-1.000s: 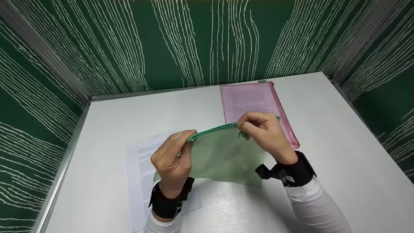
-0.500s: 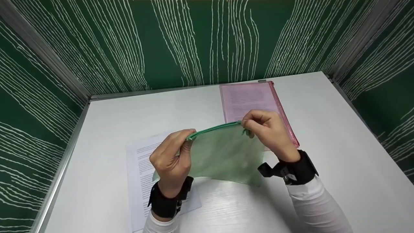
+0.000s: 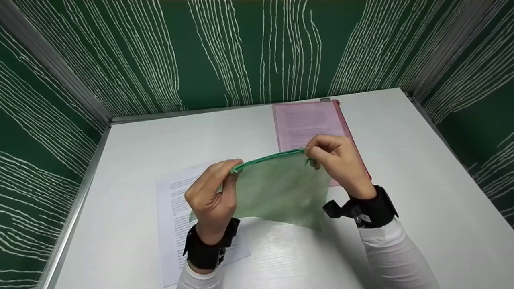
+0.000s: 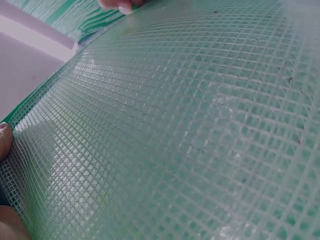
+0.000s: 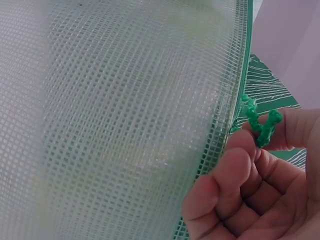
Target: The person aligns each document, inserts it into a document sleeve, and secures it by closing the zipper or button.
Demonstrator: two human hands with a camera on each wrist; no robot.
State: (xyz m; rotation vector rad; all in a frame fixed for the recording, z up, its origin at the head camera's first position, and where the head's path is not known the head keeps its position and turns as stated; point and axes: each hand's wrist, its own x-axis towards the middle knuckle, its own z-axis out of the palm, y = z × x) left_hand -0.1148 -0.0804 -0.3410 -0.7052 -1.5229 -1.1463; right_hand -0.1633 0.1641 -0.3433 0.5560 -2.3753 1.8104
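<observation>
A translucent green mesh zipper pouch is held up above the table, its green zipper edge on top. My left hand pinches the pouch's left top corner between thumb and fingers. Near the right end of the zipper, my right hand pinches the zipper pull, with its fingers curled. In the right wrist view, a green cord tab pokes out by the thumb and forefinger. The slider itself is hidden by the fingertips. Mesh fills most of the left wrist view.
Printed sheets of paper lie on the white table, partly under the left hand and pouch. A pink zipper folder with a printed page lies behind the right hand. Green walls with white wavy lines enclose the table.
My right hand has slid a little to the right along the zipper edge, toward the pouch's right end. The left hand keeps its grip on the left corner, almost still.
</observation>
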